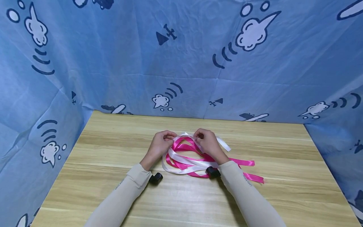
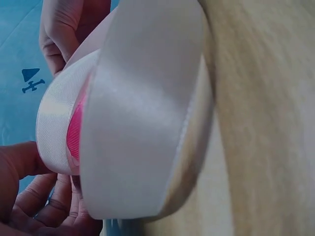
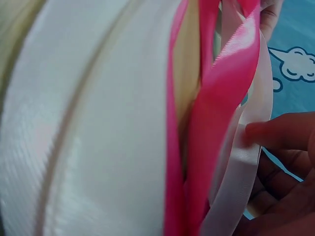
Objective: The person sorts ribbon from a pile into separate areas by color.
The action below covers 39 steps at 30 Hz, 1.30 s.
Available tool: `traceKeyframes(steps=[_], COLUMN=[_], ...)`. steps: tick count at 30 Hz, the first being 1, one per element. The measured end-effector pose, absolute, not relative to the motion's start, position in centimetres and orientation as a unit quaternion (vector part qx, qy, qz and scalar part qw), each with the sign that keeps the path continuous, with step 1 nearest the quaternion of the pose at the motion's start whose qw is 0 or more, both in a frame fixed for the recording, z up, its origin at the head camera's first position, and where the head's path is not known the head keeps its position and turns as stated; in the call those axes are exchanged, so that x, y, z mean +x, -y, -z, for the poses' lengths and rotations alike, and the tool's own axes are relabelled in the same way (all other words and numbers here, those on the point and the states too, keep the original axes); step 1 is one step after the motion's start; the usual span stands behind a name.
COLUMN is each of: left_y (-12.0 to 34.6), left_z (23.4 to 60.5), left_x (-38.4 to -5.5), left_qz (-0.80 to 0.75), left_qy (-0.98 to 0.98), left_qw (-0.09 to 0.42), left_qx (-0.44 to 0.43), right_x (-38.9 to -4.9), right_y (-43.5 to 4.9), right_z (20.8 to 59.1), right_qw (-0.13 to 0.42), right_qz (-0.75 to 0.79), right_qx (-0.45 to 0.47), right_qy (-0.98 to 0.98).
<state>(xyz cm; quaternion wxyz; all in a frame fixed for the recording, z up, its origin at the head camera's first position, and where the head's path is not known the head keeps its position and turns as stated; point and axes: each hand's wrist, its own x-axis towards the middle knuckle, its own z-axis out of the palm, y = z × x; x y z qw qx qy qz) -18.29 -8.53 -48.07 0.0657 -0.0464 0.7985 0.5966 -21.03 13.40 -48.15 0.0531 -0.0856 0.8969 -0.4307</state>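
A white satin ribbon (image 1: 198,163) and a bright pink ribbon (image 1: 246,163) lie in loose, overlapping loops at the middle of the table. My left hand (image 1: 159,145) pinches the white ribbon at the far left of the loops, thumb against fingers. On the other side, my right hand (image 1: 209,144) pinches white ribbon too, its thumb or fingertip pressed on the band in the right wrist view. Between the hands a white stretch arches over the pink. A broad white loop (image 2: 138,113) fills the left wrist view, with a bit of pink behind it.
Pink tails and a white tail (image 1: 224,144) trail off to the right of the loops. The wooden table (image 1: 99,151) is bordered at the back and sides by blue printed cloth (image 1: 187,56). Black wrist cameras (image 1: 156,178) sit under both sleeves.
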Motion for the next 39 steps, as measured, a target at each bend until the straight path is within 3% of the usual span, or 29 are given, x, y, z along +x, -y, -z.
traceKeyframes(steps=[13, 21, 34, 39], left_y=[9.2, 9.5, 10.2, 10.3], left_z=[47.4, 46.7, 45.4, 44.8], left_x=[-17.8, -17.8, -17.2, -16.8], left_qz=[-0.598, -0.603, -0.639, -0.649], left_qy=[-0.798, -0.794, -0.766, -0.758], left_qw=[0.067, 0.074, 0.065, 0.062], left_qx=[-0.026, -0.008, 0.022, 0.026], right_x=[-20.6, -20.2, -19.1, -18.7], right_y=[-14.8, -15.6, -17.5, -18.1], right_z=[46.9, 46.1, 44.1, 43.6], right_qw=[0.059, 0.023, 0.069, 0.063], right_qz=[0.477, 0.485, 0.559, 0.582], right_qx=[-0.052, -0.068, -0.035, -0.039], right_qy=[-0.875, -0.872, -0.825, -0.810])
